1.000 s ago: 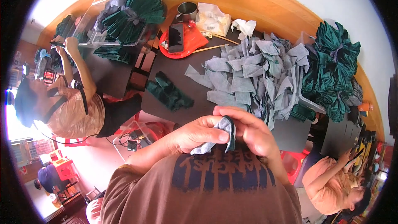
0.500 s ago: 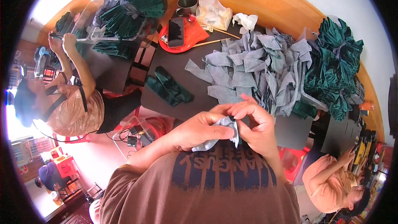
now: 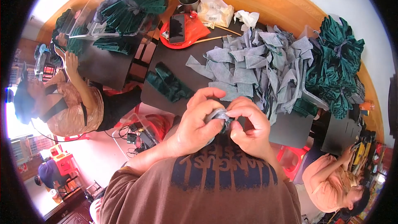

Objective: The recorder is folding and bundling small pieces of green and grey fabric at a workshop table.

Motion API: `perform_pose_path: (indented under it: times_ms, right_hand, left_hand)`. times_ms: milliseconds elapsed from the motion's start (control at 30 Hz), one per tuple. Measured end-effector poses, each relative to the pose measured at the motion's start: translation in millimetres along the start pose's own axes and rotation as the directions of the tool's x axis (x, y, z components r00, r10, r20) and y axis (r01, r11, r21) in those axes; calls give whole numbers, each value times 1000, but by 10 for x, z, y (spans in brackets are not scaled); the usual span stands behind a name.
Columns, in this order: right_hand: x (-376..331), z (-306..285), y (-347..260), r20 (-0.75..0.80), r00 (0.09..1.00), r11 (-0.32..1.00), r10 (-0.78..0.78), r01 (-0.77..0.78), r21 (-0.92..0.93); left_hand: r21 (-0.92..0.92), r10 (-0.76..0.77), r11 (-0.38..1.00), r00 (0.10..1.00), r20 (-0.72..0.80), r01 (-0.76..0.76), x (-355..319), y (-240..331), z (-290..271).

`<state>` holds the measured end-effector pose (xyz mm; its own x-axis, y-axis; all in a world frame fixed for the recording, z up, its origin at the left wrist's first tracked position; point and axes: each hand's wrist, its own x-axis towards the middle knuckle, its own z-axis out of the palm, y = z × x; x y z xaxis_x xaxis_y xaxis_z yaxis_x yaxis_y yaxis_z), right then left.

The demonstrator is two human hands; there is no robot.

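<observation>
The grey cloth piece [image 3: 219,116] had been bunched smaller than before, pinched between the left hand [image 3: 198,126] and right hand [image 3: 248,126], both closed on it, above the desk [image 3: 174,64] edge.

A second ago the grey fabric strip [image 3: 219,116] hung loose below the hands with a dark green piece against it. Now it is bunched into a small wad, nearly hidden between the left hand [image 3: 198,126] and the right hand [image 3: 248,128]. Both hands have closed together around it, fingertips pinching from either side.
</observation>
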<state>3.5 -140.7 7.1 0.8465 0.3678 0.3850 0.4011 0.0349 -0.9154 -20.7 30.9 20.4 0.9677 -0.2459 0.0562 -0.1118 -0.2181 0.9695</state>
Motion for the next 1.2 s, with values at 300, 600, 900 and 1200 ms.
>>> perform_pose_path:
  times_ms: [300,600,900,1200]
  right_hand:
    - [90,86,-139,23,925,833,-379,352,-428]
    - [36,161,-227,-146,972,978,-186,169,-120]
    - [91,-22,-256,0,977,947,-212,205,-247]
    - [99,52,-205,-82,987,989,-140,135,-64]
  left_hand:
    - [158,233,966,949,-213,-202,73,54,64]
    - [423,447,842,872,-200,-335,132,136,-31]
    - [178,390,914,911,-132,-365,176,82,-58]
    - [-119,170,980,980,107,-157,224,179,-242]
